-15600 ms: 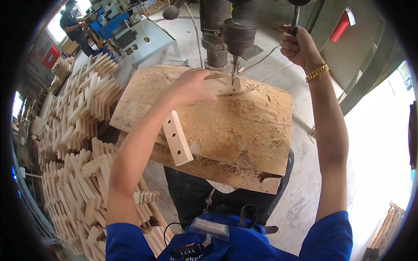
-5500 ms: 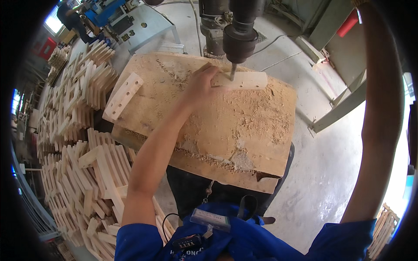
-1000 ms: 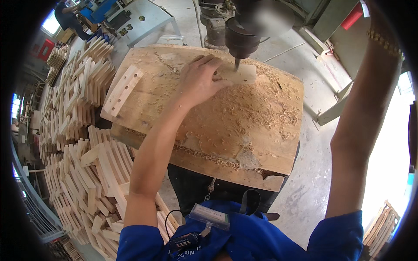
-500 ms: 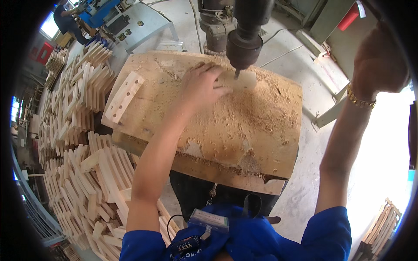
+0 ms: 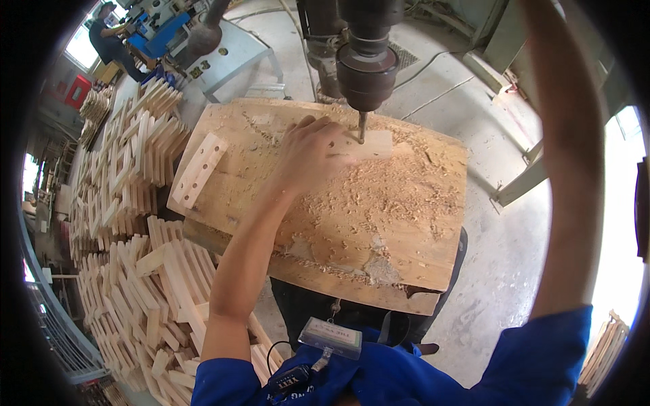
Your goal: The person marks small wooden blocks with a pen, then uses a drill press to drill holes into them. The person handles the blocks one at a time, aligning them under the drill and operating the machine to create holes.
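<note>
My left hand [image 5: 313, 154] is closed around the left part of a pale wooden slat [image 5: 380, 145] that lies on a wooden board [image 5: 413, 250]. One hole shows in the slat beside my fingers. The bit [image 5: 363, 127] of a drill press stands over the slat, its tip at the wood's surface; whether it has entered cannot be told. Above it is the dark chuck [image 5: 367, 76]. My right forearm [image 5: 572, 169] reaches up along the right side, and the hand is out of the picture. Another slat [image 5: 200, 170] with several drilled holes lies at the board's left end.
Shavings [image 5: 352, 216] cover much of the board. Tall stacks of wooden pieces [image 5: 135, 284] fill the left side. A ball-ended lever [image 5: 205, 37] hangs at the upper left. Behind stand a metal table [image 5: 240, 57] and a person [image 5: 108, 42] beside a blue machine.
My right hand has moved up out of view. A ball-ended lever has come into view at the upper left. The view has shifted slightly, while my left hand stays on the slat.
</note>
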`<act>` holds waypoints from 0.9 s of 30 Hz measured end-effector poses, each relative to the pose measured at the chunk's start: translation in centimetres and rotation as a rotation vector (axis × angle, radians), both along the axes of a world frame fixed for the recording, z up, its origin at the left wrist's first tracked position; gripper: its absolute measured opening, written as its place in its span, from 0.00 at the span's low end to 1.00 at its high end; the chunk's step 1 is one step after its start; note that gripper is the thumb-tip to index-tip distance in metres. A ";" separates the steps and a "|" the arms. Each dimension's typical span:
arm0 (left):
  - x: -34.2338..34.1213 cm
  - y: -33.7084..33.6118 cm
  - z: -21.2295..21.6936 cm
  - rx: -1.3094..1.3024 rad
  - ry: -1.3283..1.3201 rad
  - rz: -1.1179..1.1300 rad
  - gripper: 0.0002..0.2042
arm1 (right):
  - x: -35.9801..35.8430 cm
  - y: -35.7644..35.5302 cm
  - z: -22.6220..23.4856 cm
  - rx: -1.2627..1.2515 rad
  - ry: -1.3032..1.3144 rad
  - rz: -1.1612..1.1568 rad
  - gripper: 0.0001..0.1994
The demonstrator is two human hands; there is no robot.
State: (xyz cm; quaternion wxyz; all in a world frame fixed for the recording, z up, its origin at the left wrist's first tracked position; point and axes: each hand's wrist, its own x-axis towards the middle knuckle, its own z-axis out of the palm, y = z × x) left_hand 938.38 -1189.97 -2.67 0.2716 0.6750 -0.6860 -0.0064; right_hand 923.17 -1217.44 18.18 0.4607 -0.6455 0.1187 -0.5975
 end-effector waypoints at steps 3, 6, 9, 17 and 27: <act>0.1 -0.4 -0.9 -0.165 -0.072 -0.009 0.22 | -0.4 -0.5 -3.0 0.199 0.093 0.226 0.13; -0.1 -0.5 0.7 0.051 0.013 -0.052 0.21 | -2.3 2.5 -9.2 0.350 0.017 0.697 0.15; 2.6 2.1 0.5 0.050 0.051 0.016 0.20 | -3.1 9.3 -11.0 0.476 -0.138 0.650 0.17; 2.7 9.6 3.7 -0.173 -0.241 0.131 0.18 | -5.9 12.6 -8.9 0.465 -0.067 0.252 0.16; 4.2 15.0 5.4 -0.218 -0.209 0.202 0.17 | -4.4 14.0 -8.7 0.494 -0.125 0.193 0.15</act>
